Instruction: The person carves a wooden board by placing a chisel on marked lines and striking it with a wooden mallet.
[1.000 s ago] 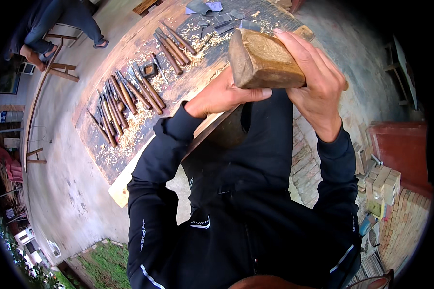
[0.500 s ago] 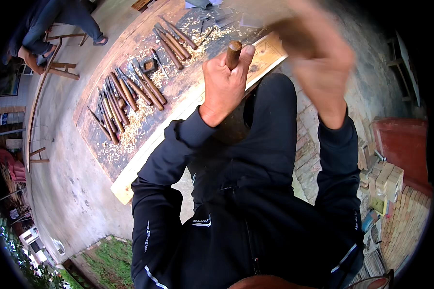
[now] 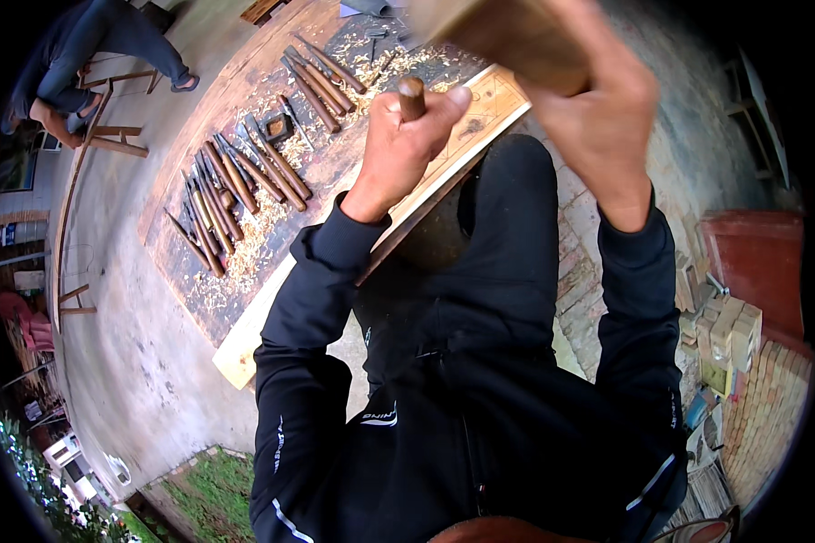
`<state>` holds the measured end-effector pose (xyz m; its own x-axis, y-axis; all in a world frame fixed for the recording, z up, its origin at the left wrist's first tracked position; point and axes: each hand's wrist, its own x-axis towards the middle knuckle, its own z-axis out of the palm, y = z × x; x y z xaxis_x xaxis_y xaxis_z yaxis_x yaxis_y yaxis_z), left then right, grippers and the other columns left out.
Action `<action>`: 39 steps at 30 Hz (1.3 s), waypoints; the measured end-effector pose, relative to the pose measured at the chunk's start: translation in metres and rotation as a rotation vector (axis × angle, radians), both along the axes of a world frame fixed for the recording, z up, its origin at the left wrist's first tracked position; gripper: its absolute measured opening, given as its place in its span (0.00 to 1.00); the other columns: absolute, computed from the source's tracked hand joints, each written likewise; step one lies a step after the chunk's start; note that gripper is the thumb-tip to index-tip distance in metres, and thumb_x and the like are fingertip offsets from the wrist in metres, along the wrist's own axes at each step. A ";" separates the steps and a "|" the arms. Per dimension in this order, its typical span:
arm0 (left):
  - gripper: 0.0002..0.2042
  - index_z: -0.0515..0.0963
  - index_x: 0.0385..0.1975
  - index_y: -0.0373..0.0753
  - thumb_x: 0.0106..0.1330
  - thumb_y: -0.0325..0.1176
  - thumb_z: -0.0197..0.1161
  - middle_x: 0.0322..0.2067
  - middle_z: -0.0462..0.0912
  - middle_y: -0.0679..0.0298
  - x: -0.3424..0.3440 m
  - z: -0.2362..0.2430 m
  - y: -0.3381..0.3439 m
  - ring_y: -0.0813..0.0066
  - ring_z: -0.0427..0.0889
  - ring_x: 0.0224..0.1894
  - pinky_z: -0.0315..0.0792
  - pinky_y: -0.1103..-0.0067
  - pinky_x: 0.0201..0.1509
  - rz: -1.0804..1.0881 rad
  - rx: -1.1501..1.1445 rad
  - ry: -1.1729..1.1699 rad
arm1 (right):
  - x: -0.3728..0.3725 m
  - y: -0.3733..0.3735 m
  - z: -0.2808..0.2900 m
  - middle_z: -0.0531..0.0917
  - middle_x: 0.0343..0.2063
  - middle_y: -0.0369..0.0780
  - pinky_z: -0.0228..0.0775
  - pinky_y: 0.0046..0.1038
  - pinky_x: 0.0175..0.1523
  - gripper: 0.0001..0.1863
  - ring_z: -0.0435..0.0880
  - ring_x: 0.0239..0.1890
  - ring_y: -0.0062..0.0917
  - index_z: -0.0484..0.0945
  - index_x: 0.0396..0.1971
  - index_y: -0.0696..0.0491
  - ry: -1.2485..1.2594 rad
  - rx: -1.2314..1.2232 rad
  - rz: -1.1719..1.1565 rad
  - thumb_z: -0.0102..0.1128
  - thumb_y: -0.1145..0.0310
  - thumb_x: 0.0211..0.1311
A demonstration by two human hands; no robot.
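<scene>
Above a littered bench (image 3: 263, 80), left hand (image 3: 400, 147) grips an upright handle (image 3: 412, 98), butt upward, right hand (image 3: 611, 109) a wooden block (image 3: 530, 45).

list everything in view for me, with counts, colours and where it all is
wooden block: 1, brown, in right hand, partly blurred
tool handle: 1, brown, in left fist
board: 1, pale, along workbench's near edge
workbench: 1, brown and dark, upper middle
wooden-handled tools: over ten, brown, on workbench
square box: 1, dark, beside the tools
shavings: many, pale, on workbench
long bench: 1, brown, left
other person: 1, dark clothes, upper left
plants: uncounted, green, lower left
panel: 1, dark red, right
stacked blocks: several, tan, lower right
rim clutter: too small to tell
jacket: 1, black, on the person
left hand: 1, bare, around tool handle
right hand: 1, bare, gripping wooden block
</scene>
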<state>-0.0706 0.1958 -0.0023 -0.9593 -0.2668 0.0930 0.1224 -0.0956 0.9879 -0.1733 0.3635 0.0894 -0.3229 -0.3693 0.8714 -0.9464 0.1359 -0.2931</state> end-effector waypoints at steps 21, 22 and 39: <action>0.28 0.65 0.09 0.41 0.74 0.42 0.64 0.11 0.61 0.77 -0.002 -0.002 0.010 0.89 0.56 0.18 0.49 0.79 0.23 0.087 -0.036 0.013 | -0.008 -0.009 0.013 0.88 0.43 0.46 0.77 0.28 0.54 0.25 0.88 0.47 0.31 0.80 0.53 0.61 -0.096 -0.057 0.084 0.68 0.82 0.50; 0.28 0.65 0.10 0.40 0.75 0.42 0.64 0.11 0.61 0.77 -0.004 -0.003 0.008 0.89 0.57 0.18 0.49 0.79 0.23 0.121 -0.060 0.023 | -0.010 -0.008 0.016 0.87 0.42 0.44 0.77 0.28 0.53 0.24 0.87 0.46 0.28 0.80 0.51 0.61 -0.174 -0.159 0.109 0.69 0.82 0.50; 0.24 0.66 0.12 0.44 0.72 0.37 0.67 0.13 0.62 0.77 0.007 -0.003 -0.016 0.88 0.56 0.17 0.48 0.80 0.22 -0.254 0.060 -0.056 | 0.005 -0.010 0.000 0.87 0.44 0.49 0.80 0.37 0.45 0.31 0.87 0.42 0.44 0.81 0.55 0.56 0.072 0.276 0.090 0.66 0.79 0.44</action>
<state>-0.0631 0.1797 -0.0049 -0.9994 -0.0205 0.0291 0.0323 -0.1747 0.9841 -0.1681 0.3534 0.0893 -0.2188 -0.6196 0.7538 -0.9753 0.1156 -0.1881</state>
